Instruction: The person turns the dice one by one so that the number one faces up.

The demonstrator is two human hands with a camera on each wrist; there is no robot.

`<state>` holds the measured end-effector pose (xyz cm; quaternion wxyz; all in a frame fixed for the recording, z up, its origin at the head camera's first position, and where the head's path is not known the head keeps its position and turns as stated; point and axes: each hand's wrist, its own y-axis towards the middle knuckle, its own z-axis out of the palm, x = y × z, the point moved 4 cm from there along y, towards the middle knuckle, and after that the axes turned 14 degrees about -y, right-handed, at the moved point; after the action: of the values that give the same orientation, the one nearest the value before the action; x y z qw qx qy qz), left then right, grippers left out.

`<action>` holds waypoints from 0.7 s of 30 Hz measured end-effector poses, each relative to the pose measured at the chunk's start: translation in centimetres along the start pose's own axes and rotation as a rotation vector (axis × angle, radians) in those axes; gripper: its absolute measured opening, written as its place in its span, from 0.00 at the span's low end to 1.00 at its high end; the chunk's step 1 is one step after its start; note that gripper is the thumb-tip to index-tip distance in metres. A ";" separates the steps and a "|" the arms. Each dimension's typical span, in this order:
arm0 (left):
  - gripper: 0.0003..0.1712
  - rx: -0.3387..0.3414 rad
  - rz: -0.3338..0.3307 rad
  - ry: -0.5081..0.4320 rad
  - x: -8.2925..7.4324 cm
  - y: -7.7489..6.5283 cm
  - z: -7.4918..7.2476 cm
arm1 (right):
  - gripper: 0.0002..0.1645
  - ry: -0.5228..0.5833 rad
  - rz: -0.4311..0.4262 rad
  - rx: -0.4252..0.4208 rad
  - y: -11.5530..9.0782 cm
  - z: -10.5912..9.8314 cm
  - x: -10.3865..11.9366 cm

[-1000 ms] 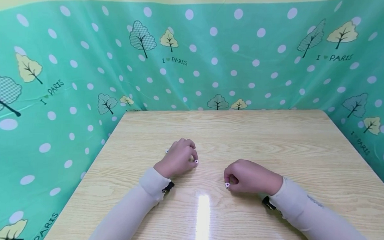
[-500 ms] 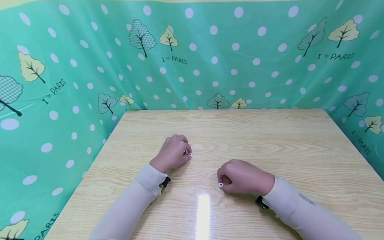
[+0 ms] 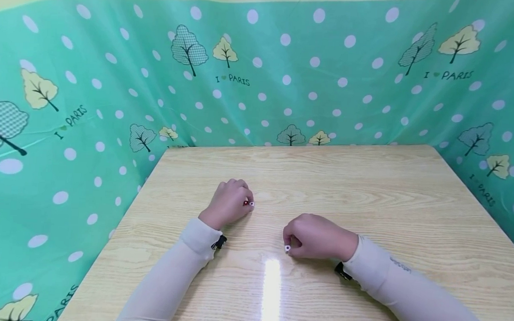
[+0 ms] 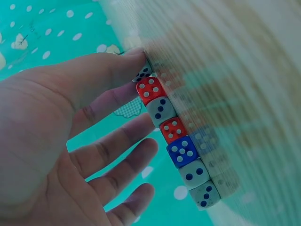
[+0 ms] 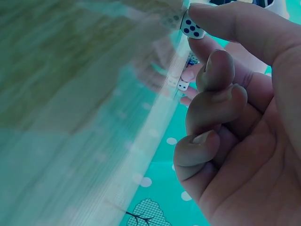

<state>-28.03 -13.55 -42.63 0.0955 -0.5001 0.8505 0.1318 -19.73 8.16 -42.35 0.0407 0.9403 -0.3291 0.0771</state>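
My left hand (image 3: 226,204) pinches a white die (image 4: 142,74) between thumb and forefinger, its other fingers spread behind. That die is at one end of a straight row of dice touching face to face along the tabletop. From there the row runs through a red die (image 4: 150,89), a white one, another red one, a blue die (image 4: 182,151) and two white dice at the far end. In the head view my palm hides most of the row. Nearer and to the right, my right hand (image 3: 320,237) pinches a single white die (image 5: 192,26) by thumb and forefinger, its remaining fingers curled.
A pale wood-grain table (image 3: 345,178) lies under both hands, with a bright light reflection (image 3: 271,293) near its front. Green dotted cloth (image 3: 284,100) hangs along the back and sides. Dark wristbands (image 3: 344,271) sit below both cuffs.
My left hand has shifted a little left and away, bringing its white die along. My right hand has slid left with its white die, toward the middle of the table.
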 end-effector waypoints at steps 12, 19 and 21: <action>0.08 -0.015 -0.009 0.020 0.3 0.1 0.1 | 0.06 -0.034 -0.008 -0.037 0.7 0.4 0.4; 0.08 -0.026 0.003 0.011 0.2 0.1 0.1 | 0.04 -0.052 -0.017 -0.035 1.1 0.6 0.7; 0.06 -0.030 0.006 0.014 0.2 0.1 0.1 | 0.04 -0.056 -0.016 -0.039 1.2 0.6 0.8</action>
<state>-28.20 -13.59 -42.76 0.0816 -0.5000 0.8505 0.1413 -19.75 6.68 -42.73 0.0502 0.9437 -0.3241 0.0440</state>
